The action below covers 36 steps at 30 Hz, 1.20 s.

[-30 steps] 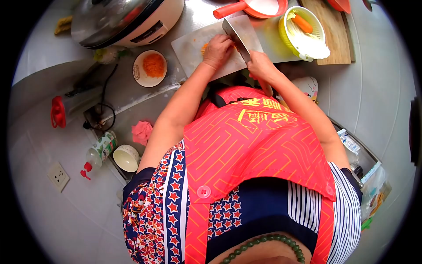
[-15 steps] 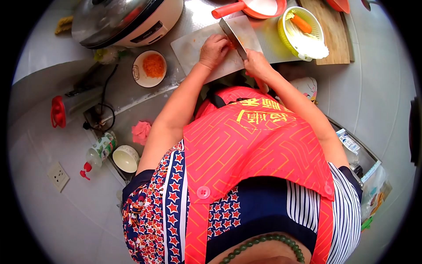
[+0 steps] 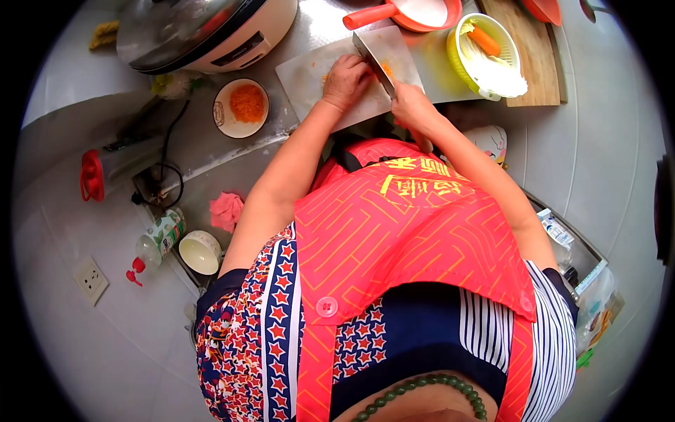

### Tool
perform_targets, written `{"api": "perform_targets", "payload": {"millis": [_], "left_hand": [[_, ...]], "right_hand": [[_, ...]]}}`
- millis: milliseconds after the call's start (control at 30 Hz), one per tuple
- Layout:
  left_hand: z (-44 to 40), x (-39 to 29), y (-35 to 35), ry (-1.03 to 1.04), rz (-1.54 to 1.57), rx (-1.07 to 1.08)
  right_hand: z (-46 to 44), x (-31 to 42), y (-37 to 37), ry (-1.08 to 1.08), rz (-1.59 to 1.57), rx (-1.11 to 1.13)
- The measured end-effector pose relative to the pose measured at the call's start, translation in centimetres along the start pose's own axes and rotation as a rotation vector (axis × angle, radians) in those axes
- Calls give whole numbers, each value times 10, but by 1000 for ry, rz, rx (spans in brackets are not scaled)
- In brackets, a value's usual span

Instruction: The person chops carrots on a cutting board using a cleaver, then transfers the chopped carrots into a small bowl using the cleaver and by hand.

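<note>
My right hand (image 3: 413,107) is closed around the handle of a cleaver (image 3: 373,65), its blade slanting away across the white cutting board (image 3: 299,76). Close to the left side of the blade, my left hand (image 3: 346,80) is closed, fingers curled down on carrot that they mostly hide. Bits of orange carrot (image 3: 387,68) lie on the board to the right of the blade. A bowl (image 3: 222,98) with finely cut carrot (image 3: 247,104) stands left of the board.
A yellow basket (image 3: 455,60) holds a whole carrot (image 3: 485,41) and pale leaves. Behind the board is a red-handled pan (image 3: 422,27). A large cooker (image 3: 246,49) stands at the back left, a wooden board (image 3: 538,63) at the right. A pink cloth (image 3: 226,212) lies below.
The cleaver's blade has shifted slightly, and more orange carrot shows to its right. My left hand stays beside the blade with its fingers curled. The view has moved a little.
</note>
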<state>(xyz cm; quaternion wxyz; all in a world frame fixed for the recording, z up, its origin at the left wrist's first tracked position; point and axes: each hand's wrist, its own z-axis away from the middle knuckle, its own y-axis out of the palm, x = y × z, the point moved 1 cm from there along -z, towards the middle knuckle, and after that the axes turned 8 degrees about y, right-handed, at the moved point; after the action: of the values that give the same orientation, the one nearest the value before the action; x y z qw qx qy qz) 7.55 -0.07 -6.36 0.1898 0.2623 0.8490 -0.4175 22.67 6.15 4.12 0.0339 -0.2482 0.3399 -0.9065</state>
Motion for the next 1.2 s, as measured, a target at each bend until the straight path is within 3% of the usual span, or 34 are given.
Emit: {"api": "perform_targets", "payload": {"millis": [133, 633, 767, 933, 1200], "left_hand": [[-2, 1, 1, -17, 5, 13], [2, 2, -1, -6, 39, -17], [5, 6, 2, -69, 11, 82], [5, 4, -1, -52, 25, 46], [6, 3, -2, -54, 38, 29]], "right_hand": [[-16, -9, 9, -112, 38, -83], [-3, -2, -1, -17, -46, 35], [-17, -8, 8, -78, -22, -25], [-13, -11, 4, -93, -61, -33], [2, 2, -4, 22, -85, 42]]}}
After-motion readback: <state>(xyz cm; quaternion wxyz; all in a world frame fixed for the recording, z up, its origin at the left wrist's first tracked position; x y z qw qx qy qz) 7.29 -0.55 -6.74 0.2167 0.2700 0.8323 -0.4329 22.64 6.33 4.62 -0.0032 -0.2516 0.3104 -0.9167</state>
